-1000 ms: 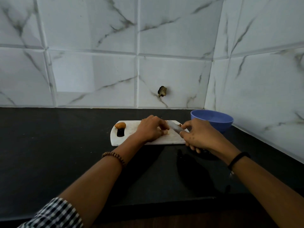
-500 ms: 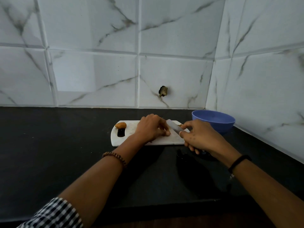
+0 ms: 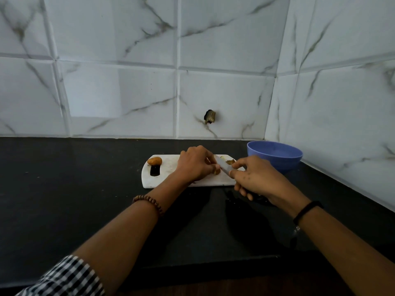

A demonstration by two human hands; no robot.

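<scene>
Slicing seems midway: left hand point(image 3: 193, 165) pinches the root piece point(image 3: 217, 171), right hand point(image 3: 256, 178) grips the knife point(image 3: 223, 165), cut bits point(image 3: 229, 161) beside it, whole root point(image 3: 154, 161) untouched

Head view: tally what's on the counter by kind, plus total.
cutting board: 1
knife: 1
bowl: 1
whole orange food piece: 1
food piece being cut: 1
total: 5 (cut bits by the blade are too small to count)

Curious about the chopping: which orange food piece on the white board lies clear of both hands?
The rounded orange piece at the white cutting board's left end, by its handle hole; the others lie at the left hand and silver knife.
</scene>
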